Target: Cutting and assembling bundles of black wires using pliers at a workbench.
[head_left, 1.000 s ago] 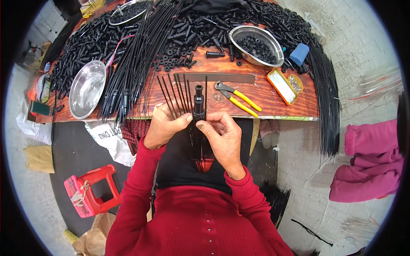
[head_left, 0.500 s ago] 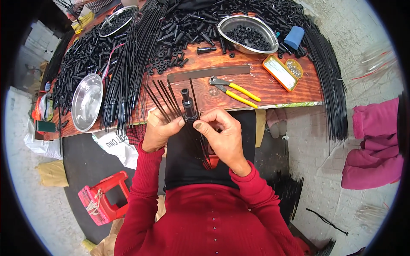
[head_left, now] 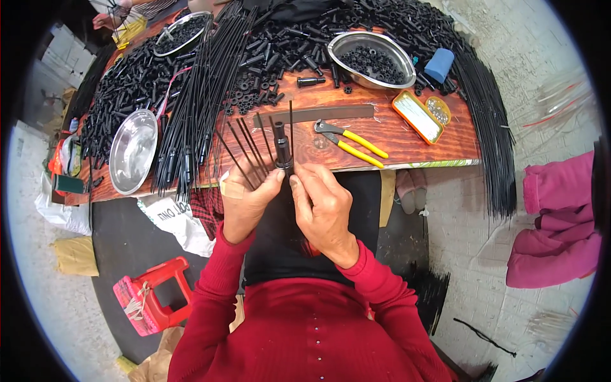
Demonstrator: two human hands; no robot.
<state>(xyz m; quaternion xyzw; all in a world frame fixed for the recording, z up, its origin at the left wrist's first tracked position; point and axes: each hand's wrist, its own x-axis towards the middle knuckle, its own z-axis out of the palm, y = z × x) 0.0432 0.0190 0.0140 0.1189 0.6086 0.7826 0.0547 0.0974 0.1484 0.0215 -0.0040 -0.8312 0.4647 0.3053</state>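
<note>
My left hand (head_left: 249, 198) is closed, its thumb against the base of an upright black stepped plastic tube (head_left: 282, 145). Several thin black rods (head_left: 245, 145) fan out above that hand, left of the tube. A beige patch like tape shows on its finger side. My right hand (head_left: 323, 205) is closed too, fingertips pinched together just below the tube's base. One thin rod (head_left: 291, 124) stands upright there, along the tube's right side; my fingers hide its lower end. Both hands are in front of the table edge, above my lap.
Behind my hands, the wooden table (head_left: 433, 149) holds yellow-handled pliers (head_left: 356, 145), a flat dark bar (head_left: 331, 113), an orange tin (head_left: 417, 118), a metal bowl of rings (head_left: 372, 60), a clear bowl (head_left: 133, 153), rod bundles (head_left: 191, 121) and heaped black parts. A red stool (head_left: 156, 296) stands lower left.
My right hand has turned, its fingers curling closer together beneath the tube. The right-hand rod stands higher beside the tube. The rods in my left hand have shifted and fanned wider.
</note>
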